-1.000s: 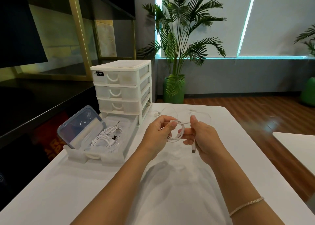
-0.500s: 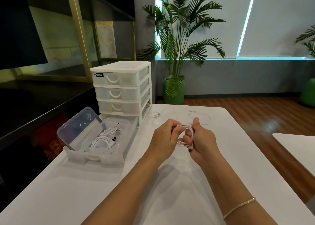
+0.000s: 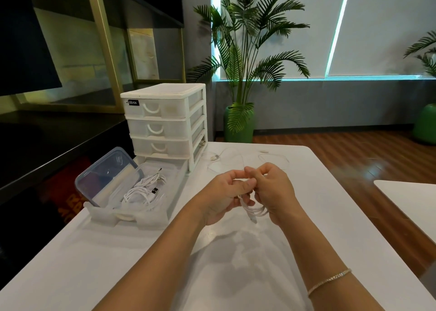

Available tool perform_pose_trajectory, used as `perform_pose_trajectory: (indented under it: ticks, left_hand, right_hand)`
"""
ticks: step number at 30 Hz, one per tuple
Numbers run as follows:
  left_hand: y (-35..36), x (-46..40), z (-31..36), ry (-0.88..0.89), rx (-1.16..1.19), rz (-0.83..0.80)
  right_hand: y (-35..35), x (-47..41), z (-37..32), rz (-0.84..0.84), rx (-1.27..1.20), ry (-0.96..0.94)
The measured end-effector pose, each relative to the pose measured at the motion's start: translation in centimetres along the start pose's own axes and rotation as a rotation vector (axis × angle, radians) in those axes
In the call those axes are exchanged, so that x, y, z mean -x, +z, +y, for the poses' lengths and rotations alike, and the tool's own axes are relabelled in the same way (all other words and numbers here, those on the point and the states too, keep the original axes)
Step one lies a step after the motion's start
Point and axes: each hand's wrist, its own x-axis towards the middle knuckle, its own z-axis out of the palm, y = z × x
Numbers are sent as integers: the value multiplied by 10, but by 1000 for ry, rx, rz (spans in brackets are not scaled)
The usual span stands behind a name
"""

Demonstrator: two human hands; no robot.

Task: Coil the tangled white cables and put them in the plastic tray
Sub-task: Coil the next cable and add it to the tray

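Both the left hand (image 3: 227, 192) and right hand (image 3: 271, 190) grasp a coiled cable (image 3: 256, 210) (winding nearly done, I judge); next it goes into the tray (image 3: 155, 218).

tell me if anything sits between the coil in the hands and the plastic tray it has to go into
Nothing visible does. Both the left hand and the right hand grip the coiled cable, and only bare table lies between it and the tray. The tray is open on top, with coiled cables already inside.
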Motion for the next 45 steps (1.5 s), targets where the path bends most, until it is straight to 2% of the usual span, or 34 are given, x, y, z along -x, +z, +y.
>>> perform_pose_trajectory:
  ticks: [5, 8, 15, 22, 27, 33, 36, 39, 41, 43, 45]
  left_hand:
    - [-1, 1, 3, 7, -40, -30]
    - [1, 1, 3, 43, -158, -12]
    - [6, -2, -5, 274, -511, 249]
    - [7, 1, -6, 419, -618, 380]
    - [13, -1, -10, 535, -706, 377]
    - [10, -2, -10, 591, -846, 370]
    - [7, -2, -9, 529, -894, 388]
    - [3, -3, -7, 371, -840, 390]
    - [4, -4, -5, 194, -650, 360]
    - [3, -5, -3, 16, -327, 333]
    - [2, -4, 0, -109, -36, 293]
  right_hand:
    - [-2, 1, -4, -90, 8, -3]
    - [-5, 1, -6, -109, 69, 7]
    - [-17, 2, -6, -133, -12, 103]
    - [-26, -2, -3, -233, -293, 198]
    - [-28, -2, -5, -237, -325, 247]
    - [-27, -4, -2, -263, -285, 238]
    - [-27, -3, -3, -271, -225, 253]
    - [-29, -2, -4, -272, -225, 232]
    - [-32, 0, -4, -290, -232, 183]
    - [-35, 0, -3, -287, -224, 143]
    - [-35, 0, -2, -241, -110, 60]
